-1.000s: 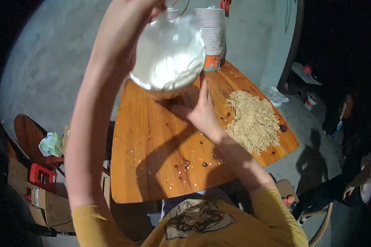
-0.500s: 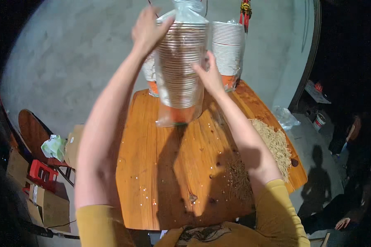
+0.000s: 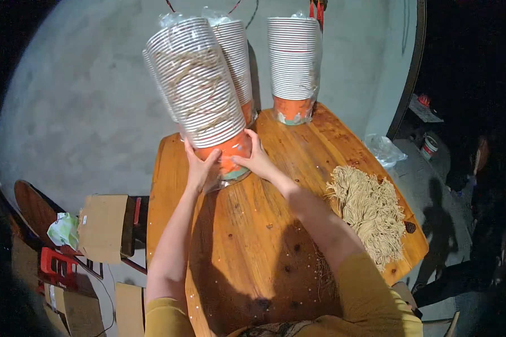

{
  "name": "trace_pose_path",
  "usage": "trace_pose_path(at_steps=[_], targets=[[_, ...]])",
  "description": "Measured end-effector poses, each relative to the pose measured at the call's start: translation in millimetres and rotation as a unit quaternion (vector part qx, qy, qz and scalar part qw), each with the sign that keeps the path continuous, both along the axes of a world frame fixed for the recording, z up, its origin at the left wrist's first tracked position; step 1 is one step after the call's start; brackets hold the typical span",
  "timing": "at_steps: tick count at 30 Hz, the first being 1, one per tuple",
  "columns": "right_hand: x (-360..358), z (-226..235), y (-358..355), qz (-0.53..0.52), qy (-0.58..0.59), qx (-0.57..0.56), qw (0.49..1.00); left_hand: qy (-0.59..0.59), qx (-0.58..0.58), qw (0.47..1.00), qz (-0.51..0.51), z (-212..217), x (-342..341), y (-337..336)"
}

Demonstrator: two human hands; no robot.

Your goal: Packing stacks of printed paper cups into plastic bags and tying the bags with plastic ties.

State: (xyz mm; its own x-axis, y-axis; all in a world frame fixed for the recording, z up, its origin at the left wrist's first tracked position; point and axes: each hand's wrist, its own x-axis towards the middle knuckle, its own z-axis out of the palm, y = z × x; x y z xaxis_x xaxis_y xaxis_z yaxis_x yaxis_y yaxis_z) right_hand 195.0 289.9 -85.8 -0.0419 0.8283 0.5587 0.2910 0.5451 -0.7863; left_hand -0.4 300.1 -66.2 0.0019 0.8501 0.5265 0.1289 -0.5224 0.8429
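Note:
A tall stack of white paper bowls with an orange bottom bowl [image 3: 199, 92], wrapped in clear plastic, stands tilted on the wooden table [image 3: 264, 224]. My left hand [image 3: 199, 171] grips its base from the left. My right hand [image 3: 256, 160] holds the base from the right. A second wrapped stack [image 3: 237, 53] stands right behind it. A third stack [image 3: 293, 62] stands upright at the table's far edge.
A heap of pale dry noodles [image 3: 368, 210] lies on the table's right side. A crumpled clear bag [image 3: 383, 149] sits past the right edge. Cardboard boxes [image 3: 102, 227], a red crate [image 3: 56, 264] and a dark round stool [image 3: 34, 205] crowd the floor at left.
The stack that I held high in front of the camera has come down, and its base now rests on the table, both hands at its bottom.

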Motion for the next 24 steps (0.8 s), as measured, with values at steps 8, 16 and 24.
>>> trace_pose_path(at_steps=[8, 16, 24], targets=[[12.4, -8.9, -15.8, -0.015, 0.117, -0.027, 0.993, 0.108, 0.037, 0.992, 0.053, -9.4, 39.0, -7.1], [75.9, -15.5, 2.7, -0.203, 0.054, 0.017, 0.978, 0.088, 0.057, 0.994, 0.003, -22.7, 114.6, 21.4], [43.5, 7.3, 1.7, -0.379, -0.178, 0.064, 0.906, 0.155, 0.052, 0.98, -0.114, -19.0, 120.7, 40.7]])
